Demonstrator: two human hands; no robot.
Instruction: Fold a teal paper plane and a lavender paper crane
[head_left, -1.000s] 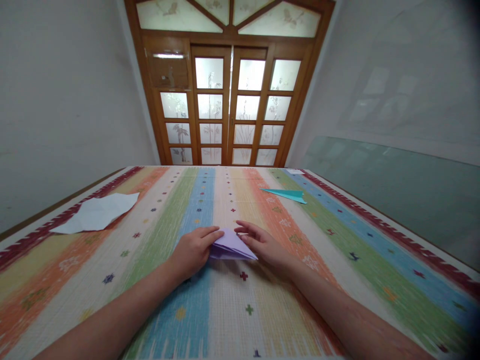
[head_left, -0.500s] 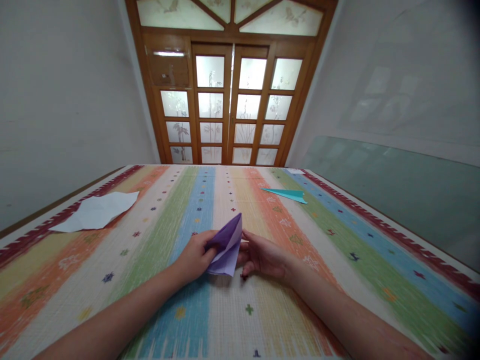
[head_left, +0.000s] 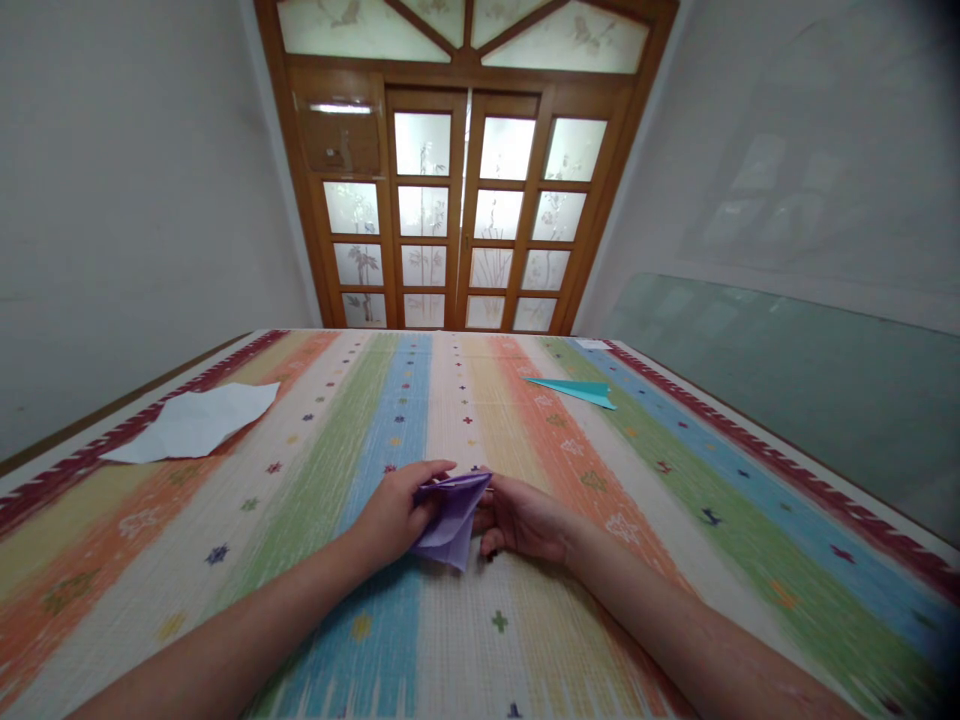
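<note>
A folded piece of purple paper (head_left: 454, 525) is held above the cloth in front of me, its pointed corner turned to the right. My left hand (head_left: 401, 508) grips its left side, thumb in front and fingers partly hidden behind. Close by on the right, my right hand (head_left: 521, 518) has its fingers half curled and apart. Its index finger appears to touch the paper's pointed corner, while the thumb is lower down, away from the paper.
A striped, patterned tablecloth (head_left: 300, 540) covers the table. White crumpled paper (head_left: 199, 422) lies at the left. A turquoise folded paper plane (head_left: 577, 390) rests toward the far right. Wooden doors with glass panes (head_left: 465, 200) stand beyond the table.
The purple paper has tipped over: its point faced up and now points right, lower down. My left fingers have shifted with it. The right hand has barely moved.
</note>
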